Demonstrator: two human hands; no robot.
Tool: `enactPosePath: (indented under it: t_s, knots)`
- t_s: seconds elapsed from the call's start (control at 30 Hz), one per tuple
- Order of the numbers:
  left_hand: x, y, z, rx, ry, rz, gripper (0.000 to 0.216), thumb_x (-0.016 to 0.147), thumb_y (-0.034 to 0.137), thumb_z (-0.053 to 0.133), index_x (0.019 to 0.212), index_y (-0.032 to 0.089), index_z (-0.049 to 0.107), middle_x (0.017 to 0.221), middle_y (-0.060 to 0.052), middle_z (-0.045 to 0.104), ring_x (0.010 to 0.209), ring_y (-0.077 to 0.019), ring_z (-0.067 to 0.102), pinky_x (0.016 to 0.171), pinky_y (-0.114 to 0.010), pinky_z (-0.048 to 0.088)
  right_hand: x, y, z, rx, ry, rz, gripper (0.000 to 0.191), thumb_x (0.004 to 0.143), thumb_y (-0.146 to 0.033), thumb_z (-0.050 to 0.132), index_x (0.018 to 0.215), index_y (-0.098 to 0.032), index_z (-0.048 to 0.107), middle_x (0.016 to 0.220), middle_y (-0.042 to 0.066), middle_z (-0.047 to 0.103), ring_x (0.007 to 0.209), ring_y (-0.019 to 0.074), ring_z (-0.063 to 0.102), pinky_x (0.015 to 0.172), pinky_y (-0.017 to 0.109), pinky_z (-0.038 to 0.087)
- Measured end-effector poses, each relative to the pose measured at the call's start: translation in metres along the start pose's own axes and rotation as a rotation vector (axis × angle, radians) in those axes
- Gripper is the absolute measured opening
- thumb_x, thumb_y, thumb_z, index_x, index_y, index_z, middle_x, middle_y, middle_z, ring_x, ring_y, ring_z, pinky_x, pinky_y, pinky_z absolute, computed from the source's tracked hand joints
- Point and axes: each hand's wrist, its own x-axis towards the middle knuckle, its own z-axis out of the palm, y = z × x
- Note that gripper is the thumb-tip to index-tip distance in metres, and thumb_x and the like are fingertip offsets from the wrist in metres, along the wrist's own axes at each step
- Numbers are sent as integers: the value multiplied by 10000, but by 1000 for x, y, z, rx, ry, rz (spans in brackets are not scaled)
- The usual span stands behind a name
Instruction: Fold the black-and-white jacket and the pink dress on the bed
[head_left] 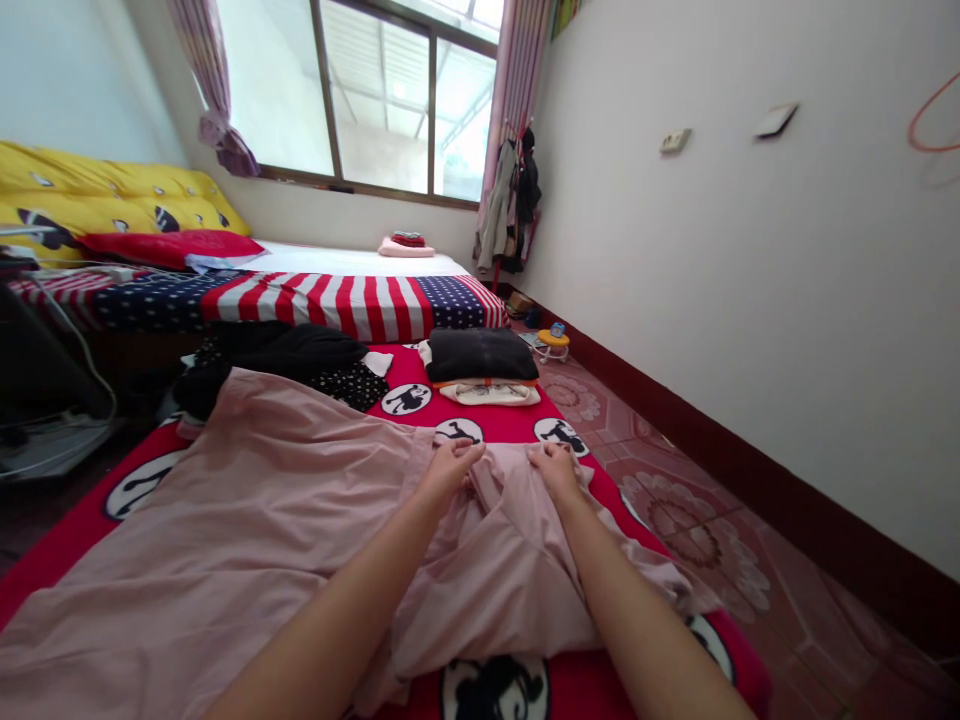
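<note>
A large pale pink garment (247, 520) lies spread over a red mat (510, 425) printed with black-and-white round motifs. My left hand (450, 468) and my right hand (555, 466) rest side by side at the garment's far edge. Both have their fingers curled down into the pink cloth, each pinching a fold of it. My forearms stretch out over the garment from the bottom of the view.
Folded clothes, black on top (480, 355), sit just beyond my hands, with a heap of dark clothes (285, 355) to the left. Behind is a bed with a stars-and-stripes sheet (337, 300). Tiled floor (697, 520) and a white wall (750, 300) run along the right.
</note>
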Motion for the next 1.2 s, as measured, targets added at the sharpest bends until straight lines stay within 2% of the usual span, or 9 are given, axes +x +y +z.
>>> enactPosePath:
  t_s: [0.23, 0.37, 0.47, 0.63, 0.73, 0.83, 0.93, 1.03, 1.2]
  knots:
    - [-44, -34, -2, 70, -74, 6, 708, 578, 360, 831, 1179, 169, 509, 697, 3, 640, 521, -119, 586, 460, -186, 439, -8, 7, -5, -2, -43, -39, 297, 545, -352, 680, 783, -186, 618, 761, 38, 662, 752, 213, 586, 703, 312, 461]
    - [-57, -35, -5, -52, -102, 5, 730, 658, 397, 749, 1273, 191, 415, 667, 31, 611, 390, -62, 458, 379, -153, 304, -16, -2, -8, -23, 5, -133, 475, 616, -381, 670, 1048, -191, 616, 995, 77, 681, 915, 238, 598, 810, 337, 467]
    - [-53, -38, -12, 39, -24, 28, 690, 699, 359, 706, 1287, 167, 400, 647, 32, 583, 391, -78, 449, 398, -182, 332, -19, 0, -2, -98, 73, -162, 460, 645, -374, 645, 1056, -169, 615, 1031, 100, 679, 933, 239, 606, 839, 338, 467]
    - [-50, -30, -5, 437, 273, 541, 496, 780, 212, 626, 1255, 161, 495, 1031, -111, 622, 935, -221, 614, 847, -346, 487, -17, 12, 11, -194, 110, -96, 356, 645, -292, 600, 953, -115, 618, 915, 149, 688, 852, 270, 634, 797, 374, 486]
    - [-53, -20, 16, 602, 120, 770, 413, 855, 130, 470, 1258, 181, 541, 1263, -127, 558, 1185, -232, 517, 1038, -376, 389, -16, 9, 12, -254, 82, -126, 356, 675, -262, 583, 999, -118, 610, 959, 152, 686, 887, 274, 635, 825, 383, 486]
    - [-45, -23, 35, 889, -63, 720, 456, 829, 88, 430, 1266, 112, 559, 1330, -172, 537, 1251, -260, 484, 1085, -412, 349, -24, -7, 9, -335, 70, -184, 400, 659, -194, 605, 1048, -103, 611, 1101, 195, 646, 1063, 326, 577, 948, 449, 423]
    - [-32, -39, 41, 1108, -133, 695, 508, 838, 169, 470, 1342, 121, 504, 1404, -178, 486, 1335, -294, 400, 1137, -500, 237, -42, -24, 9, -451, 105, -418, 464, 738, -142, 547, 1200, -103, 564, 1361, 199, 493, 1299, 316, 406, 1086, 474, 289]
    - [-24, -57, 36, 1184, -166, 728, 548, 860, 252, 484, 1404, 196, 446, 1449, -125, 455, 1380, -278, 338, 1172, -516, 104, -57, -18, 15, -573, -47, -669, 455, 894, -192, 414, 1342, -143, 478, 1446, 141, 435, 1367, 251, 345, 1134, 475, 232]
    - [-25, -72, 25, 1150, -167, 722, 728, 787, 245, 539, 1477, 163, 319, 1535, -101, 312, 1437, -272, 209, 1186, -459, 83, -56, 33, 21, -662, -295, -498, 545, 972, -422, 322, 1424, -129, 405, 1487, 124, 391, 1410, 269, 279, 1140, 518, 225]
